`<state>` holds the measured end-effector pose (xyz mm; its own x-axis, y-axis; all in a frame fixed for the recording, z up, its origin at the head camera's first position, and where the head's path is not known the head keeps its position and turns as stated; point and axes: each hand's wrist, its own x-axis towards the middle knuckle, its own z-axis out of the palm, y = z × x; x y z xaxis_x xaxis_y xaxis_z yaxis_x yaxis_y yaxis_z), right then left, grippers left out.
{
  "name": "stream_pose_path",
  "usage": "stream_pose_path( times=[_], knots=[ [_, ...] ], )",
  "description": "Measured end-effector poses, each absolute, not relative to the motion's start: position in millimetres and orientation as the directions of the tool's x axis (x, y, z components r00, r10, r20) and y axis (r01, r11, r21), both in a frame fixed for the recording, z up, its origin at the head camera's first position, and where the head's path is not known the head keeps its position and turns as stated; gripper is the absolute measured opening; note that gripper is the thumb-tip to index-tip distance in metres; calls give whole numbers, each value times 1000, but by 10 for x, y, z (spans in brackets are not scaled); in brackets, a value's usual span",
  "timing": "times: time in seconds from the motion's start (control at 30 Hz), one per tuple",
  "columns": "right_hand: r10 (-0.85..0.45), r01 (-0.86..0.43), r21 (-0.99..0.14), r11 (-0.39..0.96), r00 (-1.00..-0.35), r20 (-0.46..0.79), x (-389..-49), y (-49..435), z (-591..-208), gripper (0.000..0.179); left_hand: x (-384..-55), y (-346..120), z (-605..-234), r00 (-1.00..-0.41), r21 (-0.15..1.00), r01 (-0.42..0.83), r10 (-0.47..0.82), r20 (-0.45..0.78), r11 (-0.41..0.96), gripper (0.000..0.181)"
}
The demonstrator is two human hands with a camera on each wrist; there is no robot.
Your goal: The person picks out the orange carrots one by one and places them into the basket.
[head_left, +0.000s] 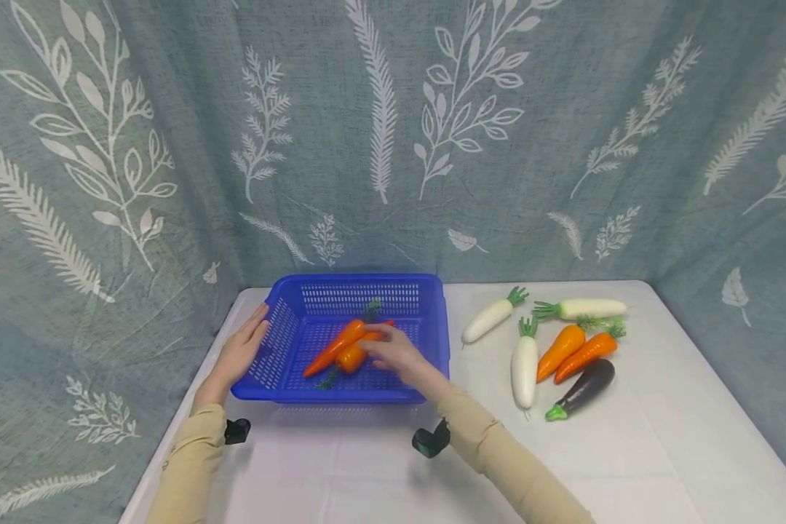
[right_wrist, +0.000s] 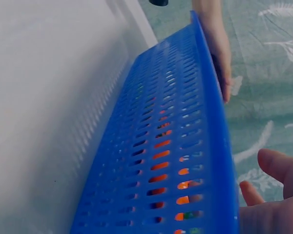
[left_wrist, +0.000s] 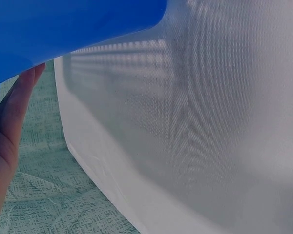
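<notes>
Carrots point(head_left: 332, 351) first, since that's where the action is: from the head view, 2 of them lie inside the blue basket point(head_left: 340, 396), leafy ends pointing opposite ways. Right hand point(head_left: 399, 356) is down among them, fingertips right at the upper end of the nearer 1. Grip looks loose to me, no proper hold on anything. Left hand point(head_left: 241, 349) lies along the basket's left wall, fingers straight. Over on the table point(head_left: 367, 466), to the right, are 3 white radishes point(head_left: 526, 371), 2 spare carrots point(head_left: 561, 353) and 1 eggplant point(head_left: 588, 386).

Left wrist cam: fingers run up against the blue wall, straight, not wrapped round it, so I'd call that steadying.

Right wrist cam: thumb and a finger stand apart past the rim, nothing visible between them. Orange shows through the slots, but the wall hides actual contact.

My read is the step is handling carrots in the basket; can't tell if it's setting down or picking up. Picking up would call for closing on the carrot; if it's just placed, lifting clear of the rim.
</notes>
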<state>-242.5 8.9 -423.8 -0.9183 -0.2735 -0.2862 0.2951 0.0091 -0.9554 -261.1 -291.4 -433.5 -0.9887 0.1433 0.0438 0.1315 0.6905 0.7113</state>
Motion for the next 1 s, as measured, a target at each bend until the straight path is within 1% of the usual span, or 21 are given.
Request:
stream_pose_path(
  times=[0.23, 0.37, 0.63, 1.0],
  knots=[
    [-288, 294, -956, -5, -916, -280, -2414, 137, -4191, 48, -2623, -2924, -4357, -988, 711, 133, 145, 44, 691, 56],
    [-302, 293, -955, -41, -915, -267, -2398, 167, -4162, 48, -2627, -2924, -4364, -988, 711, 136, 148, 46, 690, 56],
    [-293, 239, -969, -66, -933, -210, -2372, 253, -4138, 47, -2623, -2922, -4360, -988, 711, 140, 148, 50, 690, 55],
    [-285, 203, -976, -76, -943, -174, -2333, 374, -4050, 45, -2622, -2924, -4344, -989, 714, 125, 146, 32, 689, 56]
  ],
)
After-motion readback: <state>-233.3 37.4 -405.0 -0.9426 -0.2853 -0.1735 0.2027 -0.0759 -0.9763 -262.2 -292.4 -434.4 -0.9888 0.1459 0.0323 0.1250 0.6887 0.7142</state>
